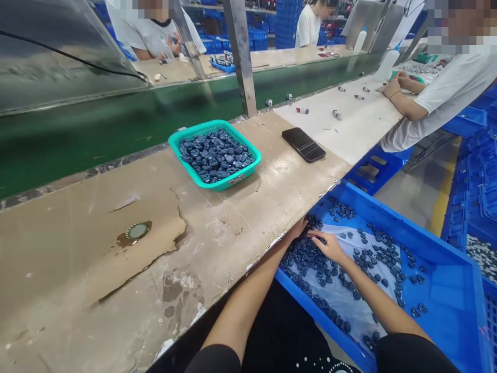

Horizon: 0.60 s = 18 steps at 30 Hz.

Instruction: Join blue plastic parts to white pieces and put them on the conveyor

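Note:
My left hand (298,228) reaches into a heap of small dark blue parts (310,224) inside a blue plastic crate (438,243), and its fingers are hidden among them. My right hand (326,246) lies just beside it, fingertips on the same heap. Whether either hand grips any parts, I cannot tell. A clear plastic liner (341,290) covers part of the crate floor, with more of the parts scattered across it. A teal basket (214,178) piled with similar dark blue parts stands on the worn bench (128,269), up and left of my hands.
A black phone (303,144) lies on the bench right of the basket. Further along, a co-worker's hands (399,83) work near small parts on a white surface. A green conveyor belt (116,116) runs behind the bench, and stacked blue crates stand on the right.

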Available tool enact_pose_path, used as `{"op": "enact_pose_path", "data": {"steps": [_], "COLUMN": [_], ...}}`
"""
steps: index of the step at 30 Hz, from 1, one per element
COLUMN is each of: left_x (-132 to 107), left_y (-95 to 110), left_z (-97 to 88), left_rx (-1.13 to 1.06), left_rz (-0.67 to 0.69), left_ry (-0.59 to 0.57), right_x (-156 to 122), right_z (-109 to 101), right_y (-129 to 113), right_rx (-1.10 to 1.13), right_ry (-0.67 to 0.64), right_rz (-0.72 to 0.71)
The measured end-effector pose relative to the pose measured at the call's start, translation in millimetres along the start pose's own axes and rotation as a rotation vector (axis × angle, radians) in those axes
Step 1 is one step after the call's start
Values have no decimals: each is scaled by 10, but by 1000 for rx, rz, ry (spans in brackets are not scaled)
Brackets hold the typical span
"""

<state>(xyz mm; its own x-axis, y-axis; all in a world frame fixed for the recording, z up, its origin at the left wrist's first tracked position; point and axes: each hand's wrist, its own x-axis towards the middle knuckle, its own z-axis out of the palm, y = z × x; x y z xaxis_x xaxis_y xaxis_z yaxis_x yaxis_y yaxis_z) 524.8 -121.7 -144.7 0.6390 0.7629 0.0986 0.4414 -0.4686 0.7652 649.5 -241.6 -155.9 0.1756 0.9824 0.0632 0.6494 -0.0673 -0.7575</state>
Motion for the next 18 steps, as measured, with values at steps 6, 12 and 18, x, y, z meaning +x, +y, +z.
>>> {"op": "enact_pose_path", "data": {"steps": [6, 12, 18], "left_x": [51, -293, -453], "left_y": [124, 180, 271], "left_z": [-16, -293, -314], "left_rx": [184, 271, 277], "left_rz": [-6, -23, -85], "left_ry": [-378, -520, -435], "right_x": [108, -225, -209], "right_z": [32, 124, -139], "right_y": [55, -4, 417], "right_rx": [-82, -88, -160], "right_ry": [166, 50, 104], "right_rz": [83, 41, 126]}}
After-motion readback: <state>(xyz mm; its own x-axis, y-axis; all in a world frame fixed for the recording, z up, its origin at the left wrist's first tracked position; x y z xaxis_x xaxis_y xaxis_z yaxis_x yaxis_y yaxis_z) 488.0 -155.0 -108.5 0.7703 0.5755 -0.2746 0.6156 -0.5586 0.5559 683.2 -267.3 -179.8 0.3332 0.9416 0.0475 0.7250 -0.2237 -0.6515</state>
